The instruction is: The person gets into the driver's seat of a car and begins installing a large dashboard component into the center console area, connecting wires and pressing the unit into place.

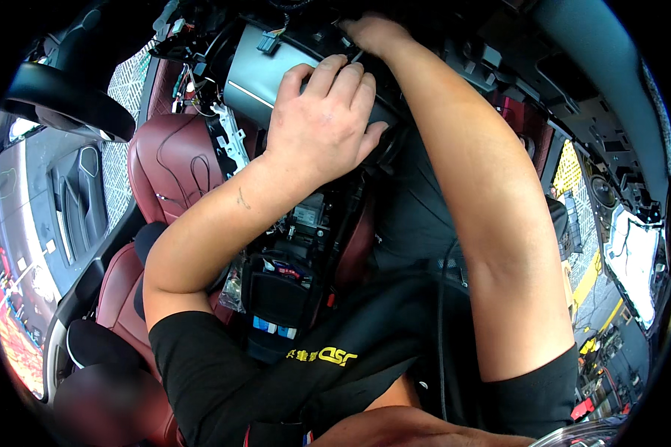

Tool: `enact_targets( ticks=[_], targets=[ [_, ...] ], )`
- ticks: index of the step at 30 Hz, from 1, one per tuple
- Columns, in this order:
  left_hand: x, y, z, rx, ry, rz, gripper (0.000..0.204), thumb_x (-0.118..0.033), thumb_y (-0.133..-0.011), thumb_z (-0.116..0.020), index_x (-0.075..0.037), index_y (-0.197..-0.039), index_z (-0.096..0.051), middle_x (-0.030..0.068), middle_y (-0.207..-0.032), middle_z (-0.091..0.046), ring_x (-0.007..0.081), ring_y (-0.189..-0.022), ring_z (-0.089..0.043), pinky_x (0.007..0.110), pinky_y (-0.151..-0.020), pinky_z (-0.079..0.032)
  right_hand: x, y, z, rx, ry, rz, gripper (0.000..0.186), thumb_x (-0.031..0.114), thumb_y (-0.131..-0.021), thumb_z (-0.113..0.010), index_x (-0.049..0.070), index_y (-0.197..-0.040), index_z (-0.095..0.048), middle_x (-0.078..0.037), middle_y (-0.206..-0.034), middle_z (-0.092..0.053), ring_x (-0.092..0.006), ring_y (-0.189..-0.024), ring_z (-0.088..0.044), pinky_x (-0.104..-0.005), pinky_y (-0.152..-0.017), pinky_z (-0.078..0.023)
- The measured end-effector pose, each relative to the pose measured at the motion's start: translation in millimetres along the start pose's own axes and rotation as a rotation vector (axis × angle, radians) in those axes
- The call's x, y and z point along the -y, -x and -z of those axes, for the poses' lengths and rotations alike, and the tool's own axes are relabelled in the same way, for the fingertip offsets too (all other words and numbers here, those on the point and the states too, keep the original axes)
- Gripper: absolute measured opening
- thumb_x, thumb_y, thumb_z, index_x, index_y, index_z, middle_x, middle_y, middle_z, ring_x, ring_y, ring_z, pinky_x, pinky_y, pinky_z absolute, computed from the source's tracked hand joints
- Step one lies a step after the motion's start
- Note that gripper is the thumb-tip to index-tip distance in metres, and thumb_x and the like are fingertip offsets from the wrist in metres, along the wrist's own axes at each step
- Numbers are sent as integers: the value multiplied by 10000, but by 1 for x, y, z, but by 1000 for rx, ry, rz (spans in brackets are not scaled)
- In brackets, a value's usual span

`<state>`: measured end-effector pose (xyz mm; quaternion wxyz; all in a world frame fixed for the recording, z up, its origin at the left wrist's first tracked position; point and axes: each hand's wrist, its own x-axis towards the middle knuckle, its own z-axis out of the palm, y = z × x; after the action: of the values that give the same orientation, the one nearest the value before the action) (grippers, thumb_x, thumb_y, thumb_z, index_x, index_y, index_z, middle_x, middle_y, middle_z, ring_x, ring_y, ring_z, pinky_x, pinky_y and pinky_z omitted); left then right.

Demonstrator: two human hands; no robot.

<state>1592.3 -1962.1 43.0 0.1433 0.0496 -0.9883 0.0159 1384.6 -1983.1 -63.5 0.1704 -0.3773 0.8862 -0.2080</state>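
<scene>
My left hand (324,119) lies back up over a smooth silver-grey panel (250,82) in the opened dashboard. Its fingers are bent and apart, with the tips at the panel's far right edge and the thumb sticking out to the right. My right hand (376,36) reaches farther in, at the top of the view, among dark dashboard parts. Its fingers look drawn together, but shadow hides what is in them. A grey-blue plug connector (268,41) with thin wires sits on the panel's far edge, left of my right hand.
A dark red seat (175,156) with a loose black cable on it stands at the left. Below my left hand is the opened centre console (306,216) with exposed parts. A steering wheel (71,100) is at the far left. Bare dashboard framework (492,63) runs along the right.
</scene>
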Motion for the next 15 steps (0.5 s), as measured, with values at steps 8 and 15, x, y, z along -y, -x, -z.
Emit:
enact_targets(
  ticks=[8, 15],
  targets=[
    [0, -1, -1, -29, -11, -13, 593, -386, -785, -790, -36, -1244, -653, 78, -1250, -662, 255, -1253, -573, 433, -1011, -416, 10, 12, 33, 183, -92, 59, 573, 460, -960, -619, 105, -1409, -623, -237, -1480, -552, -369, -1397, -514, -440, -1184, -367],
    [-1, -3, -2, -3, 13, -6, 603, -415, -774, -800, -29, -1217, -664, 90, -1216, -662, 264, -1231, -580, 435, -998, -425, 4, -12, 27, 381, -123, -24, 560, 449, -930, -651, 84, -1354, -656, -251, -1396, -615, -364, -1347, -561, -461, -1139, -404]
  ],
)
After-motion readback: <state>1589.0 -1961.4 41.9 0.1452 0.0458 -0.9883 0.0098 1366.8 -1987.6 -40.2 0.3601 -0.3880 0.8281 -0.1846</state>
